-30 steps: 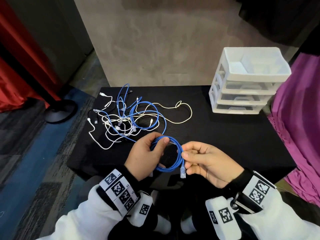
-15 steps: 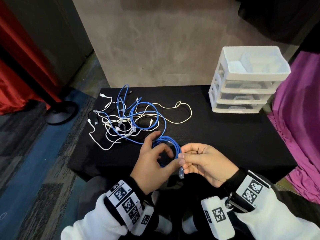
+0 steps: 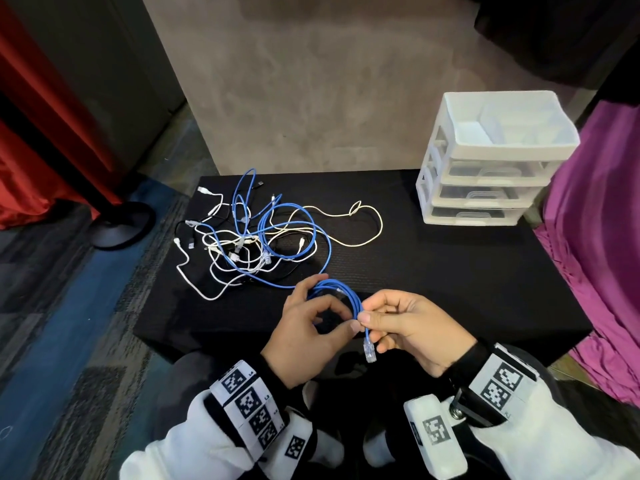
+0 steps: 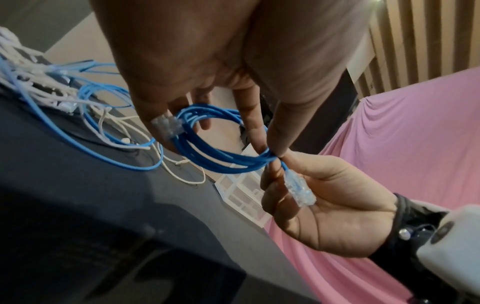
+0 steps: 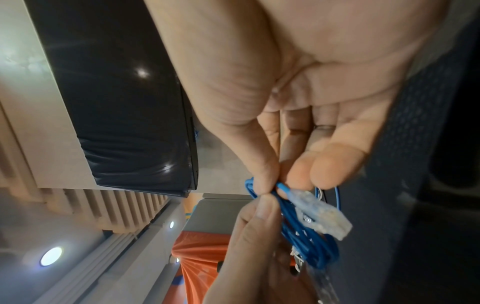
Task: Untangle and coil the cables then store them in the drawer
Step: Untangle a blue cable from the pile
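A small coil of blue network cable (image 3: 341, 296) (image 4: 215, 156) (image 5: 309, 242) hangs between both hands above the near edge of the black table (image 3: 450, 271). My left hand (image 3: 308, 327) (image 4: 233, 123) has its fingers through the coil and pinches the strands with thumb and forefinger. My right hand (image 3: 398, 320) (image 5: 272, 185) pinches the same strands near the free end. The clear plug (image 3: 369, 351) (image 4: 300, 190) (image 5: 322, 218) dangles below that pinch. A tangle of blue, white and black cables (image 3: 252, 237) lies on the table's left half.
A white three-drawer plastic unit (image 3: 491, 161) stands at the table's far right, drawers closed, open tray on top. Purple cloth (image 3: 602, 237) hangs right of the table. A red curtain and a black stand base (image 3: 121, 223) are on the floor at left.
My left hand has turned palm-down, and its thumb and forefinger moved to pinch the coil beside my right hand's pinch. The coil looks tighter. The right hand has hardly moved.
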Motion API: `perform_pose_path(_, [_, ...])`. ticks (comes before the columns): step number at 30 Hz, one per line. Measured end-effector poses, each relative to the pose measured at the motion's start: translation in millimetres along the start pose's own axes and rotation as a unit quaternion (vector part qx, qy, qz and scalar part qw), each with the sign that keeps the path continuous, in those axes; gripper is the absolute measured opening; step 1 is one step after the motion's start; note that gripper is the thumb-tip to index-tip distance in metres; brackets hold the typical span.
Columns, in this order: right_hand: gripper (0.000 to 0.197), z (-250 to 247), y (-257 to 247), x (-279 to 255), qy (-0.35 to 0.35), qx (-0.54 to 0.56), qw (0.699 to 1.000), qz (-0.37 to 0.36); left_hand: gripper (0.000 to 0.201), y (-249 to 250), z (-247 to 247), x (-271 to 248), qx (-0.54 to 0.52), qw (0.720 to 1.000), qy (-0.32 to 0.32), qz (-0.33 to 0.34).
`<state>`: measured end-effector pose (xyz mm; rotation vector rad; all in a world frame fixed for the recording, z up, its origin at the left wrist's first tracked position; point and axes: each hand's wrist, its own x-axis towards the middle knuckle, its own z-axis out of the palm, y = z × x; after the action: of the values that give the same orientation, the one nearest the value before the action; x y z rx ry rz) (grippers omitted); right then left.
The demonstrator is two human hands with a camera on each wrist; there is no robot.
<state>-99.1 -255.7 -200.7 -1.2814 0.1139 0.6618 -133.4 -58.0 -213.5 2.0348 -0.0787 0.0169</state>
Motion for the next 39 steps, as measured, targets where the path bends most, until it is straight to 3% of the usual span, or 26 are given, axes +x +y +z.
perform_pose_path(5, [0.026, 0, 0, -1, -0.010, -0.017, 1.000, -0.001, 0.013, 1, 2, 1, -0.054, 0.998, 0.004, -0.030])
perform_pose_path(10, [0.015, 1, -1, -3, -0.010, -0.053, 0.998, -0.029, 0.010, -2, 11, -2, 0.018, 0.997, 0.060, 0.037])
perform_pose_path(14, [0.022, 0, 2, -4, -0.022, -0.033, 0.999, -0.034, 0.010, -2, 13, 1, 0.056, 0.993, 0.080, 0.070])
perform_pose_path(20, [0.026, -1, 3, -9, -0.013, 0.097, 0.995, -0.006, 0.009, -11, 13, 10, 0.104, 0.990, 0.039, 0.083])
perform_pose_path(24, [0.042, -1, 6, -7, 0.022, 0.156, 0.988, 0.011, 0.011, -9, 12, 10, 0.144, 0.986, 0.006, 0.088])
perform_pose_path(29, [0.024, 8, 8, -3, 0.060, 0.194, 0.979, 0.000, 0.018, -4, 14, 5, 0.167, 0.984, -0.038, 0.052])
perform_pose_path(39, [0.009, 16, 10, 4, 0.114, 0.138, 0.983, -0.045, 0.012, -4, 14, 2, 0.061, 0.997, -0.021, 0.031])
